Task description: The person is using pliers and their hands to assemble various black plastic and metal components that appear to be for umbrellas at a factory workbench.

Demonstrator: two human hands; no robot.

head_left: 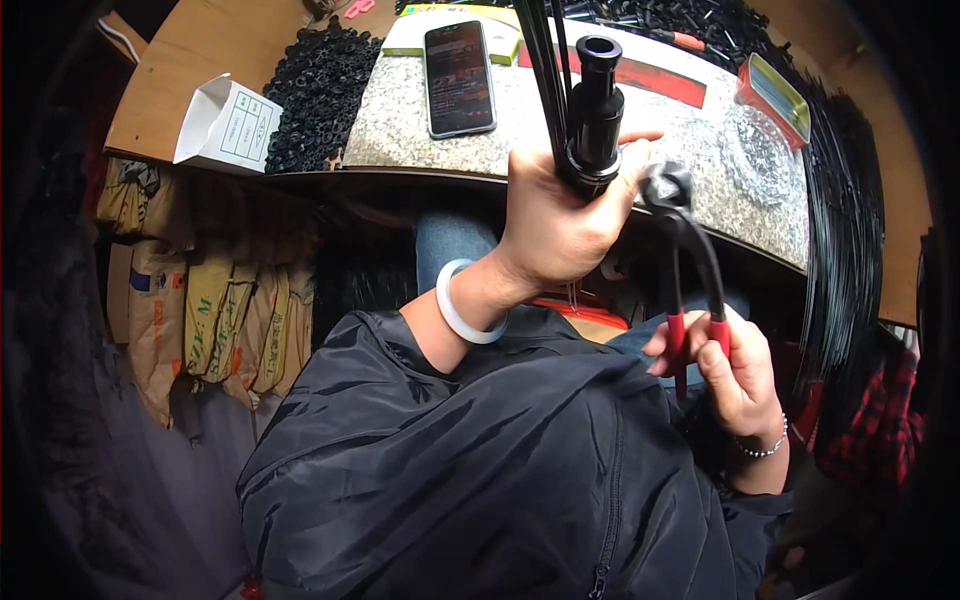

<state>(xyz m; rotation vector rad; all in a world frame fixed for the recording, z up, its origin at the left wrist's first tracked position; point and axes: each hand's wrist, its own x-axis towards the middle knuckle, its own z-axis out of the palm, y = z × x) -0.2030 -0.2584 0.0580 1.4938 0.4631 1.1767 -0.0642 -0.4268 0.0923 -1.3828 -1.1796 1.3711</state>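
My left hand (570,225), with a pale bangle on its wrist, is closed around a black stepped tube (599,115) with a round open top. Several long thin black strips (545,75) rise beside the tube from the same grip. My right hand (738,370) is wrapped round the red handles of a pair of end-cutting pincers (693,250). The dark head of the pincers, slightly blurred, is just right of my left fingers and the tube's lower end. Between the handles there is a gap. Whether the jaws touch anything I cannot tell.
On the speckled board (400,145) lie a phone (460,80), a flat red piece (660,82), clear plastic wrap (755,155) and an open tin (775,100). Small black parts (320,90) are heaped beside a white box (225,125). Long black strips (840,220) overhang the table's right side.
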